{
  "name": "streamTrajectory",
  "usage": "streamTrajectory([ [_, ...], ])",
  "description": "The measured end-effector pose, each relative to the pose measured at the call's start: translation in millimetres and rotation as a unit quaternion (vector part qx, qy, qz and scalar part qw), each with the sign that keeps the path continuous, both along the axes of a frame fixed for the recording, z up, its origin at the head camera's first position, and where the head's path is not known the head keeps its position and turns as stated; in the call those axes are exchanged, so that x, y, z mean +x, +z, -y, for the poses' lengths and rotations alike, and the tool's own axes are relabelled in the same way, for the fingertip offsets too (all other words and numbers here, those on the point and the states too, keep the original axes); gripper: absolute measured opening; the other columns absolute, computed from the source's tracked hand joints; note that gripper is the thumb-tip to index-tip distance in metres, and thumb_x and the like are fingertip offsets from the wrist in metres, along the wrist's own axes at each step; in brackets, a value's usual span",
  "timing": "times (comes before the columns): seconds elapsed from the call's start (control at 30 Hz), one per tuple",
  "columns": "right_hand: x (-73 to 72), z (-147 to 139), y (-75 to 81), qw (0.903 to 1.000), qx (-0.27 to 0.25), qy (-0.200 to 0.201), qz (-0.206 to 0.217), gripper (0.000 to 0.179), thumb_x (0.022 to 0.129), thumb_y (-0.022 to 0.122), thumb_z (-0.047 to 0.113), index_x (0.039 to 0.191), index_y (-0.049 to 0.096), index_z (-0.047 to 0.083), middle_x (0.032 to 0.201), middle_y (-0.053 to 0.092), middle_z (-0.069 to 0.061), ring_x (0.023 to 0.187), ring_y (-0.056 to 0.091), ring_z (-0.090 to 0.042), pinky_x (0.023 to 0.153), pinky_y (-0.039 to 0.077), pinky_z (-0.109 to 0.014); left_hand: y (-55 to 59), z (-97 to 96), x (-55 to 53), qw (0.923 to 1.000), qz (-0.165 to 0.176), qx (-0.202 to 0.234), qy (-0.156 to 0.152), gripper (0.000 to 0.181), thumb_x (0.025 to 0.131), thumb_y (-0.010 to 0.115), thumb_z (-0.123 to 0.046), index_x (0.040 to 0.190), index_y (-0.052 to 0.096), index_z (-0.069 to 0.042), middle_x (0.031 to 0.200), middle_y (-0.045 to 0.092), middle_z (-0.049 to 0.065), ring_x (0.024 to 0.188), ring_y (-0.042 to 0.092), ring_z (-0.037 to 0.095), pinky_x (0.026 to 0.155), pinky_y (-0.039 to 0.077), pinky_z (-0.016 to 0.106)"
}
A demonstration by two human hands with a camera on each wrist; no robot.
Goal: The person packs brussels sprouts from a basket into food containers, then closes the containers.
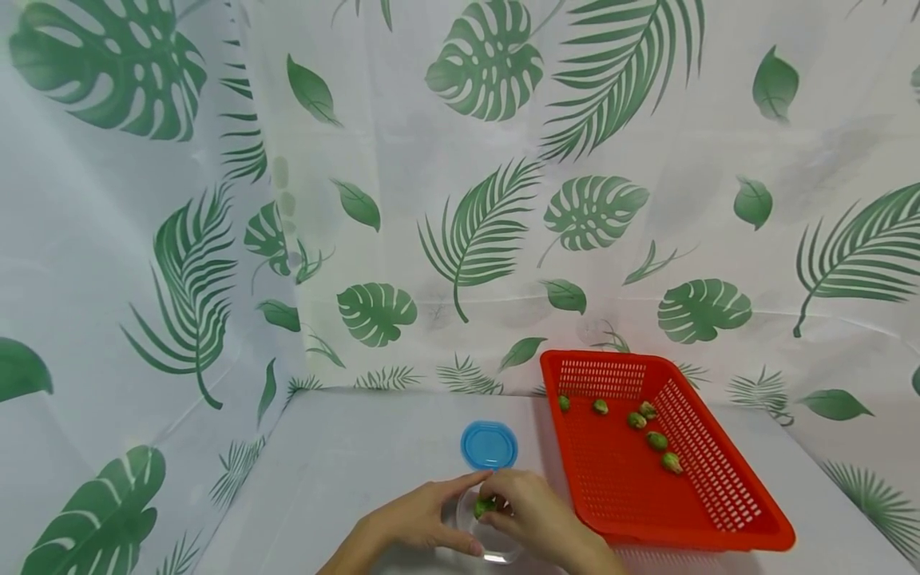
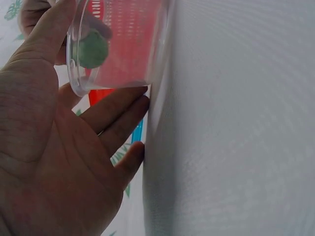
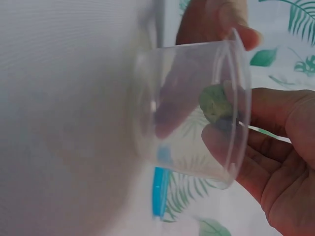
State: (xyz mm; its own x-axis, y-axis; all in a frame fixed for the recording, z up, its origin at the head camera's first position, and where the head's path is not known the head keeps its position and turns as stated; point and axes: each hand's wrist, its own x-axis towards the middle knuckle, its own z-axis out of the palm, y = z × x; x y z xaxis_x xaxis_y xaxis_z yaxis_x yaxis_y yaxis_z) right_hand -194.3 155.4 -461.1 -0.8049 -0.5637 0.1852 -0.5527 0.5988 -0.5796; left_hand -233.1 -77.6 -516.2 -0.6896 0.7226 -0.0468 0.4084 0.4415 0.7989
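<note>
A clear plastic container (image 1: 496, 551) with a round rim stands upright on the white tabletop. My left hand (image 1: 424, 519) holds it from the left, thumb at the near side and fingers round the far side. In the left wrist view the fingers of the left hand (image 2: 88, 132) lie along the container's wall. My right hand (image 1: 532, 511) pinches a green Brussels sprout (image 3: 215, 104) between thumb and fingertips. The sprout is down inside the container's mouth, seen through the clear wall in both wrist views.
A blue lid (image 1: 489, 445) lies flat just beyond the container. To the right stands a red perforated plastic basket (image 1: 611, 499) with several Brussels sprouts (image 1: 657, 440) scattered in it. Leaf-printed white sheeting (image 1: 402, 239) hangs behind and at both sides.
</note>
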Motion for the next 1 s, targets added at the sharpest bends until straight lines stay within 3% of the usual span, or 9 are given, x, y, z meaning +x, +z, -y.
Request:
streamTrajectory([
  [0.17, -2.8, 1, -3.9, 0.9987, 0.020, -0.007, 0.047, 0.017, 0.089, 0.083, 0.014, 0.105, 0.079, 0.018, 0.095, 0.074, 0.012, 0.080, 0.063, 0.005, 0.077, 0.061, -0.021, -0.4, -0.2, -0.2, 1.0000, -0.002, 0.003, -0.006, 0.093, 0.086, 0.082, -0.054, 0.162, 0.030, -0.046, 0.162, 0.041, -0.018, 0.151, 0.039, 0.014, 0.121, 0.036, 0.056],
  [0.43, -4.7, 4, -10.1, 0.9984, 0.041, 0.000, 0.038, 0.022, 0.089, 0.083, 0.016, 0.111, 0.080, 0.019, 0.101, 0.076, 0.011, 0.084, 0.062, 0.001, 0.084, 0.062, -0.025, -0.5, -1.7, -1.1, 0.9999, 0.008, 0.006, -0.008, 0.091, 0.087, 0.082, -0.053, 0.161, 0.030, -0.047, 0.162, 0.040, -0.020, 0.152, 0.038, 0.013, 0.122, 0.035, 0.057],
  [0.57, -5.0, 5, -13.8, 0.9985, 0.039, 0.006, 0.039, 0.018, 0.091, 0.082, 0.016, 0.108, 0.081, 0.020, 0.096, 0.076, 0.014, 0.080, 0.059, 0.002, 0.081, 0.060, -0.021, 0.4, -2.4, -0.1, 0.9998, 0.019, 0.005, -0.004, 0.090, 0.087, 0.082, -0.052, 0.160, 0.031, -0.049, 0.162, 0.041, -0.021, 0.152, 0.038, 0.013, 0.122, 0.033, 0.059],
  [0.77, -4.0, 9, -20.9, 0.9993, 0.021, 0.029, 0.005, 0.013, 0.090, 0.078, 0.007, 0.097, 0.081, 0.017, 0.077, 0.069, 0.014, 0.069, 0.052, 0.004, 0.067, 0.052, -0.015, 2.5, -2.3, 1.8, 0.9996, 0.026, 0.006, -0.004, 0.090, 0.086, 0.082, -0.053, 0.160, 0.031, -0.051, 0.162, 0.041, -0.020, 0.152, 0.038, 0.013, 0.122, 0.033, 0.061],
  [1.0, -4.3, 9, -24.5, 0.9985, 0.024, 0.041, -0.027, 0.016, 0.089, 0.078, 0.003, 0.093, 0.079, 0.018, 0.077, 0.068, 0.014, 0.070, 0.051, 0.004, 0.067, 0.051, -0.015, 5.8, -3.0, 3.9, 0.9997, 0.016, 0.014, -0.009, 0.090, 0.087, 0.082, -0.050, 0.161, 0.032, -0.046, 0.162, 0.041, -0.018, 0.151, 0.038, 0.012, 0.122, 0.034, 0.059],
])
